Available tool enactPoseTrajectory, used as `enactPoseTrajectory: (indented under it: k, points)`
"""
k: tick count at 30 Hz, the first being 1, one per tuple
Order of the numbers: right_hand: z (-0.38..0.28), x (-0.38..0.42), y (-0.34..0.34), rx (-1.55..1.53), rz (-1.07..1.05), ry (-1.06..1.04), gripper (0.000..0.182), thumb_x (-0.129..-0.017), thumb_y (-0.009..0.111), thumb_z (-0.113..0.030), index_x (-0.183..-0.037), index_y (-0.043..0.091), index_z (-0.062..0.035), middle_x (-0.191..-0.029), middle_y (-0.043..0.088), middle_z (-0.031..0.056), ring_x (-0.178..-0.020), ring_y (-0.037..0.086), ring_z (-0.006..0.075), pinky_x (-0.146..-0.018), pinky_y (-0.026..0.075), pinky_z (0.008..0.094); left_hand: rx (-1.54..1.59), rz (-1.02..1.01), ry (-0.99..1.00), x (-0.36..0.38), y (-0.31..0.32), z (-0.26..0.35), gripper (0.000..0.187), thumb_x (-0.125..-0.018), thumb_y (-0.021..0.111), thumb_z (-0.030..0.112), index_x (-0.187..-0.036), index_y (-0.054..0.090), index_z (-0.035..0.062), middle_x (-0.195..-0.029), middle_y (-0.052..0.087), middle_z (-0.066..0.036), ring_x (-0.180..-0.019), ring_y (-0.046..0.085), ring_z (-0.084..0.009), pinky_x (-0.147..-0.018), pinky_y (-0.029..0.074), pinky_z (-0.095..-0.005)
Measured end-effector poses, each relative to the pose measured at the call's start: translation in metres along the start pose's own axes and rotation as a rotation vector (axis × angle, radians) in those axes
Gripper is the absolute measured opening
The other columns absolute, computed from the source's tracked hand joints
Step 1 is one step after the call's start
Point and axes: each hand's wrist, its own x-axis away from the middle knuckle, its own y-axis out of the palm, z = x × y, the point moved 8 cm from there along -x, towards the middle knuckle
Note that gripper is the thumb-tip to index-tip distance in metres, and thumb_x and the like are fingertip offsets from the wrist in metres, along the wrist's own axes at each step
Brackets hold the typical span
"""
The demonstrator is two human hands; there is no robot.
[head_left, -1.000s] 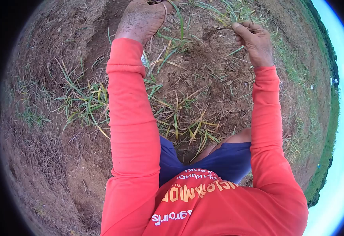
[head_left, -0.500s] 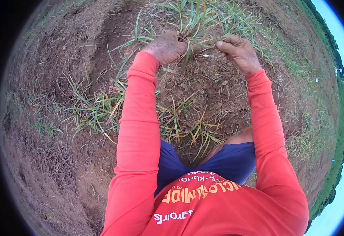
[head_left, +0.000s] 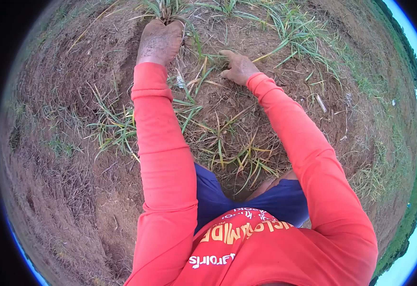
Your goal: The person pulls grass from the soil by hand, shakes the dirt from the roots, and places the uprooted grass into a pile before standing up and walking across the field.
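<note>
At the top of the head view, my left hand (head_left: 159,43) is closed around the base of a clump of long green grass-like leaves (head_left: 165,6). Its fingers are partly hidden by the back of the hand. My right hand (head_left: 239,68) is lower and to the right, close to the soil. Thumb and forefinger are apart there, with a few thin leaves (head_left: 203,71) by the fingertips, and I see nothing held between them.
More leafy clumps grow at the upper right (head_left: 297,35), at the left (head_left: 118,128) and before my knees (head_left: 223,143). A small pale stick-like piece (head_left: 321,103) lies on the soil. Dry, stubbly ground (head_left: 60,190) stretches left.
My left hand has moved up and left with the leafy clump in its grip. The right hand has come left and down, and its pinch has opened.
</note>
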Motion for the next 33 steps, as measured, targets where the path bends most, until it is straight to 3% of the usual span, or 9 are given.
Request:
enactPoseTrajectory:
  k: [3, 4, 10, 13, 20, 23, 27, 30, 33]
  points:
    - [-0.02, -0.012, 0.015, 0.075, 0.006, -0.115, 0.07, -0.082, 0.079, -0.034, -0.145, 0.052, -0.0213, -0.113, 0.071, 0.0247, -0.114, 0.066, 0.04, -0.101, 0.052, 0.0474, -0.066, 0.006, 0.018, 0.007, -0.005, 0.011, 0.055, -0.084, 0.063, 0.038, -0.105, 0.066, -0.0129, -0.095, 0.07, -0.031, -0.089, 0.067, -0.04, -0.088, 0.051, -0.044]
    - [-0.026, -0.012, 0.016, 0.142, 0.074, -0.181, 0.052, -0.088, 0.074, -0.034, -0.136, 0.059, -0.0216, -0.116, 0.069, 0.0247, -0.11, 0.067, 0.0424, -0.098, 0.053, 0.0507, -0.059, 0.001, 0.058, 0.0, -0.003, 0.006, 0.055, -0.083, 0.063, 0.038, -0.104, 0.066, -0.0131, -0.096, 0.07, -0.032, -0.09, 0.067, -0.0406, -0.088, 0.051, -0.0442]
    - [-0.034, -0.013, 0.024, 0.227, 0.017, -0.114, 0.021, -0.096, 0.058, -0.024, -0.113, 0.064, -0.0134, -0.113, 0.067, 0.0254, -0.106, 0.066, 0.0463, -0.089, 0.054, 0.0531, -0.053, 0.051, 0.028, 0.006, -0.016, 0.005, 0.058, -0.084, 0.063, 0.04, -0.102, 0.066, -0.0143, -0.099, 0.069, -0.036, -0.098, 0.068, -0.044, -0.091, 0.051, -0.0459]
    - [-0.048, -0.005, 0.024, 0.265, 0.025, -0.084, 0.021, -0.094, 0.056, -0.018, -0.112, 0.065, -0.0124, -0.101, 0.068, 0.0256, -0.101, 0.067, 0.0468, -0.086, 0.055, 0.054, -0.069, 0.02, 0.049, 0.004, -0.012, 0.004, 0.058, -0.084, 0.063, 0.042, -0.102, 0.067, -0.0137, -0.101, 0.068, -0.036, -0.1, 0.069, -0.0447, -0.091, 0.052, -0.0464]
    - [-0.025, -0.006, 0.016, 0.101, 0.279, -0.268, 0.014, -0.092, 0.067, -0.017, -0.101, 0.068, -0.0065, -0.088, 0.067, 0.0235, -0.088, 0.066, 0.0459, -0.077, 0.053, 0.05, -0.062, 0.002, 0.069, 0.011, -0.027, 0.008, 0.054, -0.085, 0.064, 0.041, -0.095, 0.068, -0.0124, -0.089, 0.068, -0.032, -0.09, 0.068, -0.0426, -0.085, 0.052, -0.0466]
    - [-0.018, -0.003, -0.011, 0.036, 0.214, -0.11, 0.018, -0.091, 0.068, -0.021, -0.093, 0.065, -0.0038, -0.089, 0.069, 0.0233, -0.091, 0.067, 0.0455, -0.078, 0.052, 0.0547, 0.012, -0.033, 0.035, -0.008, -0.018, -0.025, 0.065, -0.085, 0.068, 0.053, -0.095, 0.067, -0.0115, -0.09, 0.067, -0.027, -0.088, 0.064, -0.0351, -0.084, 0.049, -0.0452]
    - [-0.016, 0.006, -0.076, -0.096, 0.396, -0.117, 0.024, -0.091, 0.073, -0.026, -0.104, 0.071, -0.0061, -0.083, 0.069, 0.0211, -0.078, 0.069, 0.0381, -0.074, 0.055, 0.0463, -0.07, 0.157, 0.097, -0.012, -0.023, -0.025, 0.071, -0.083, 0.072, 0.06, -0.091, 0.066, -0.0106, -0.086, 0.066, -0.022, -0.082, 0.061, -0.0291, -0.08, 0.048, -0.0447]
    - [-0.002, -0.005, -0.111, -0.233, 0.178, -0.035, 0.03, -0.091, 0.076, -0.027, -0.11, 0.073, -0.0049, -0.08, 0.07, 0.0121, -0.069, 0.068, 0.024, -0.069, 0.055, 0.0354, -0.054, 0.056, 0.172, -0.015, -0.012, -0.013, 0.057, -0.085, 0.069, 0.044, -0.091, 0.067, -0.0125, -0.078, 0.066, -0.025, -0.08, 0.067, -0.0376, -0.08, 0.052, -0.0444]
    - [-0.007, 0.015, -0.127, -0.686, 0.081, 0.118, 0.032, -0.091, 0.079, -0.026, -0.111, 0.074, -0.0022, -0.081, 0.07, 0.0034, -0.067, 0.064, 0.0116, -0.062, 0.053, 0.0259, -0.076, 0.017, 0.074, 0.011, -0.022, 0.009, 0.06, -0.085, 0.07, 0.047, -0.09, 0.067, -0.013, -0.075, 0.066, -0.023, -0.076, 0.065, -0.0351, -0.078, 0.052, -0.0432]
